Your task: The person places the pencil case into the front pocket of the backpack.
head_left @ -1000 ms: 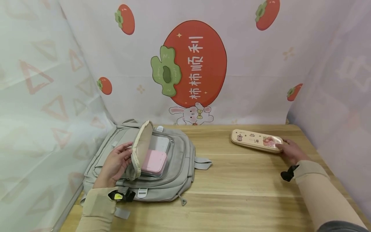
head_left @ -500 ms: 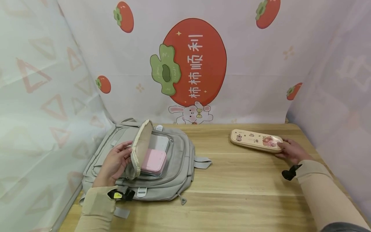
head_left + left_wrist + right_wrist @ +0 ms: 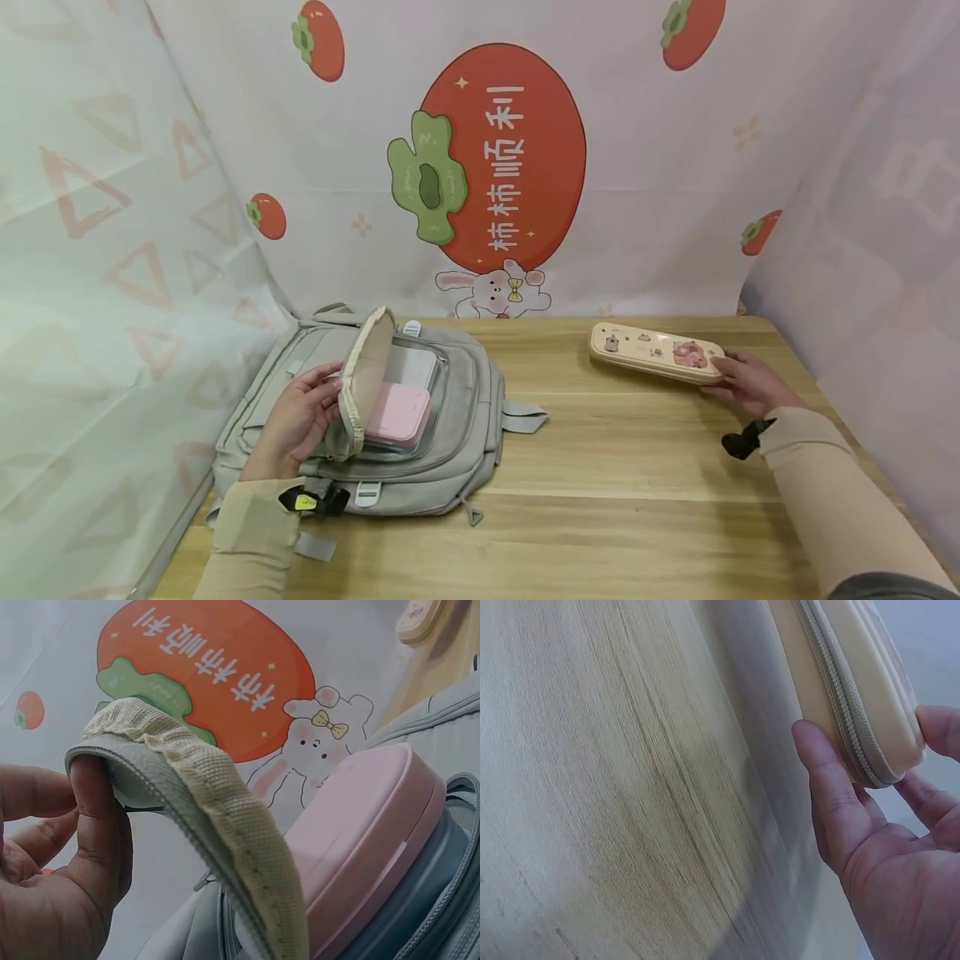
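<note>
A grey backpack (image 3: 461, 417) lies on the left, its front pocket unzipped. My left hand (image 3: 300, 412) pinches the edge of the raised pocket flap (image 3: 369, 371), whose gathered cream trim (image 3: 217, 780) shows up close in the left wrist view. Inside the pocket sit a pink case (image 3: 401, 412) and a pale box (image 3: 417, 371) under it. On the right, my right hand (image 3: 752, 385) grips one end of a cream pencil case (image 3: 648, 350) with cartoon bears on top. In the right wrist view, thumb and fingers hold the zippered case (image 3: 855, 682) from both sides, above the table.
The wooden table (image 3: 570, 500) reaches from the backpack to the right-hand cloth wall. A grey strap (image 3: 525, 417) sticks out from the backpack's right side. Behind stands a white cloth (image 3: 645, 167) printed with persimmons and a rabbit.
The right hand has lifted the pencil case off the table and shifted it slightly left. My left hand keeps holding the flap in the same place.
</note>
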The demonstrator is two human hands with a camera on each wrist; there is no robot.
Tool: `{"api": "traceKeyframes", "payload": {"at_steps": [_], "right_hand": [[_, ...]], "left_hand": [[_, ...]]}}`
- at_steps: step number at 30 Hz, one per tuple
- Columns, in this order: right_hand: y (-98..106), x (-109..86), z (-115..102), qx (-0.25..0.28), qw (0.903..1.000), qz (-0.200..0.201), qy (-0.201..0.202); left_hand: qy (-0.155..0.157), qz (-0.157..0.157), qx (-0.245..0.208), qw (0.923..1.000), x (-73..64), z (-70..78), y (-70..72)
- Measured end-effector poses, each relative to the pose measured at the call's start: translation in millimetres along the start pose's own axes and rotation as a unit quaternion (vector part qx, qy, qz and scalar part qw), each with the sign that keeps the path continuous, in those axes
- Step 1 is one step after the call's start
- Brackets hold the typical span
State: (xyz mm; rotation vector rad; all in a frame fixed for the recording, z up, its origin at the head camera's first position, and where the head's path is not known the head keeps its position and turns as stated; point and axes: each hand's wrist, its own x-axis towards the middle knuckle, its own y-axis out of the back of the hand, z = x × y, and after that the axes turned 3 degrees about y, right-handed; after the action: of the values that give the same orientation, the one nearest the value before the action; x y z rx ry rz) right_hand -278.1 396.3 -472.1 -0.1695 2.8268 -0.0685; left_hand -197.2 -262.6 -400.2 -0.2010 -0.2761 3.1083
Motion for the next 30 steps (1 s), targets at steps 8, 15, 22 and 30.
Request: {"api": "traceKeyframes", "payload": {"at_steps": [8,15,22,30], "right_hand": [[-7.9,2.4,-4.2,-0.013,0.9999,0.008,-0.005],[-11.5,4.4,-4.3,-0.026,0.9996,-0.001,-0.001],[-11.3,7.5,-1.7,-0.024,0.9996,-0.014,0.006],[-15.4,7.9,-4.7,-0.032,0.9994,-0.015,0.008]], "left_hand": [[-0.006,-0.001,-0.001,1.0,1.1,-0.9,0.9],[-0.01,-0.009,-0.008,0.9999,1.3,-2.2,1.9],[-0.004,-0.001,-0.009,0.9999,1.4,-2.3,0.7],[0.008,0.005,-0.007,0.9999,1.2,-2.0,-0.5]]}}
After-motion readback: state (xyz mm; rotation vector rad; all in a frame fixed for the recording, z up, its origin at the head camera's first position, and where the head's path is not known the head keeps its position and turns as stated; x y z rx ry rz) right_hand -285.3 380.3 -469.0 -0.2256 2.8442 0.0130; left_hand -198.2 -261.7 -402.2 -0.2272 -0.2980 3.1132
